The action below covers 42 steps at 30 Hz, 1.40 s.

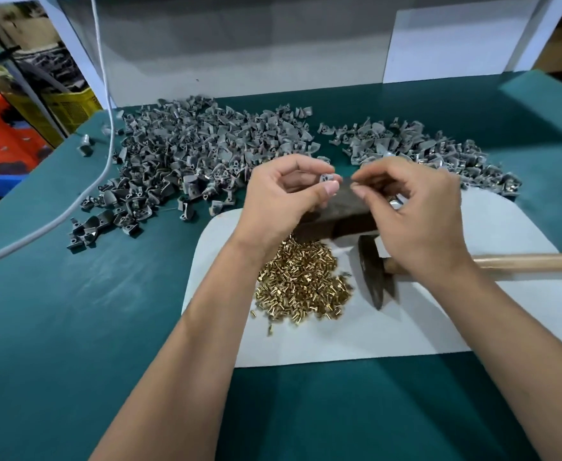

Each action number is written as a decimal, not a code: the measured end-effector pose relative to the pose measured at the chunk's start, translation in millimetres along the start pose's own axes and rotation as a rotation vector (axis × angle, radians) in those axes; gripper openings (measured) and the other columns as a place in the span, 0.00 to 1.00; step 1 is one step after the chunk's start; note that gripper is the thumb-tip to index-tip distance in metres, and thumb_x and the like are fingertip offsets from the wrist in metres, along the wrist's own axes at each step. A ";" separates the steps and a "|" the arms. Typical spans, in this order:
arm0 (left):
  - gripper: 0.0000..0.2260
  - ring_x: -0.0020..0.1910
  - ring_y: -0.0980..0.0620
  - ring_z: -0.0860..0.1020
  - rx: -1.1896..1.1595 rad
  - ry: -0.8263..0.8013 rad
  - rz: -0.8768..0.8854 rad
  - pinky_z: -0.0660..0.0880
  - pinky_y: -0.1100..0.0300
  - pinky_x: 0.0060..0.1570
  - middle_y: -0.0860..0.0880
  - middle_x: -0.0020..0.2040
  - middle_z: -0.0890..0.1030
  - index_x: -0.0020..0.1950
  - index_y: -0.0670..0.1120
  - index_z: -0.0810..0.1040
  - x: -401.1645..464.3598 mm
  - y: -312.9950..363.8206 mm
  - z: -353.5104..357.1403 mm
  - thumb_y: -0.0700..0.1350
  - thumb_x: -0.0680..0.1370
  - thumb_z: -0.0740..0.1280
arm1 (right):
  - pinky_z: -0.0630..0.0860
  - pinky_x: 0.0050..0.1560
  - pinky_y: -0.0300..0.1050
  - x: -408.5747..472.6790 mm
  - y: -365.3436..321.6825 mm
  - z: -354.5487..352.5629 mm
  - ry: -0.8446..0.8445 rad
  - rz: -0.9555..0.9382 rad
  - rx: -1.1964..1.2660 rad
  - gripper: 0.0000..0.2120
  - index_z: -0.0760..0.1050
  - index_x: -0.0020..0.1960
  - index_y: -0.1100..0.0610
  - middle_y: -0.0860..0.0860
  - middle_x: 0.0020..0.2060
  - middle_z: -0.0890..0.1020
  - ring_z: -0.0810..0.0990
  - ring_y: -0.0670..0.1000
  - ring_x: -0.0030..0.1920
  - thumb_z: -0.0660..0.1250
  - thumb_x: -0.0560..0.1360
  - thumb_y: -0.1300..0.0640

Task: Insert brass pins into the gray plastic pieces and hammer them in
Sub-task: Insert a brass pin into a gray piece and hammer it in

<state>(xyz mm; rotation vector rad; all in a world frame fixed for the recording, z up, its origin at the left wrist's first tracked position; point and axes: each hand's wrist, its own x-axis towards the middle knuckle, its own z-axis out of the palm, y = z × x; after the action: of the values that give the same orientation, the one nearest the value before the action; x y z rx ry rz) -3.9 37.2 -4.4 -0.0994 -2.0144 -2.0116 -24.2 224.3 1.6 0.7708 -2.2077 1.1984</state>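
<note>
My left hand (286, 197) pinches a small gray plastic piece (326, 178) between thumb and fingers above a dark metal block (339, 214). My right hand (415, 211) hovers just right of the piece with thumb and forefinger pinched together; whatever they hold is too small to make out. Beneath my wrists, a heap of brass pins (302, 281) lies on a white sheet (439, 321). A hammer (377, 274) with a wooden handle (532, 261) rests on that sheet under my right hand.
A big heap of gray plastic pieces (186, 161) covers the green table (73, 327) at back left, a smaller heap (415, 151) at back right. A white cable (83, 197) runs down the left side. A white board (239, 61) closes the back.
</note>
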 end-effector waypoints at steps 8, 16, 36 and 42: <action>0.10 0.40 0.49 0.82 -0.103 -0.027 -0.055 0.81 0.60 0.44 0.44 0.44 0.87 0.57 0.37 0.84 1.0 0.7 1.3 0.30 0.77 0.70 | 0.78 0.48 0.33 -2.8 -12.3 12.9 0.056 -0.008 0.049 0.11 0.79 0.51 0.56 0.45 0.42 0.85 0.84 0.38 0.48 0.76 0.72 0.64; 0.12 0.46 0.45 0.85 -0.217 -0.097 -0.123 0.83 0.58 0.49 0.40 0.47 0.86 0.57 0.37 0.83 -2.0 5.1 0.0 0.27 0.76 0.69 | 0.79 0.50 0.35 -1.7 -12.5 11.8 0.108 -0.002 0.019 0.10 0.77 0.50 0.57 0.45 0.40 0.84 0.84 0.39 0.46 0.76 0.73 0.64; 0.10 0.41 0.46 0.85 -0.206 -0.094 -0.113 0.84 0.56 0.46 0.41 0.42 0.85 0.51 0.34 0.82 -6.6 10.0 12.1 0.24 0.73 0.70 | 0.78 0.40 0.49 -2.4 -10.7 9.5 0.040 -0.019 -0.044 0.13 0.74 0.45 0.56 0.48 0.37 0.79 0.78 0.48 0.39 0.73 0.71 0.70; 0.11 0.42 0.46 0.85 -0.198 -0.070 -0.137 0.84 0.58 0.46 0.40 0.43 0.86 0.53 0.34 0.83 -5.6 8.8 11.6 0.25 0.74 0.70 | 0.80 0.45 0.47 -2.5 -9.9 6.4 0.023 -0.027 -0.044 0.10 0.76 0.48 0.58 0.49 0.40 0.81 0.82 0.48 0.43 0.74 0.73 0.68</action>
<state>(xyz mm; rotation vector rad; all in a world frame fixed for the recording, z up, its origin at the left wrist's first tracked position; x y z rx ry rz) 1.9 49.7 2.9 -0.0766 -1.9046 -2.3204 -16.7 214.9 2.5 0.7629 -2.1909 1.1361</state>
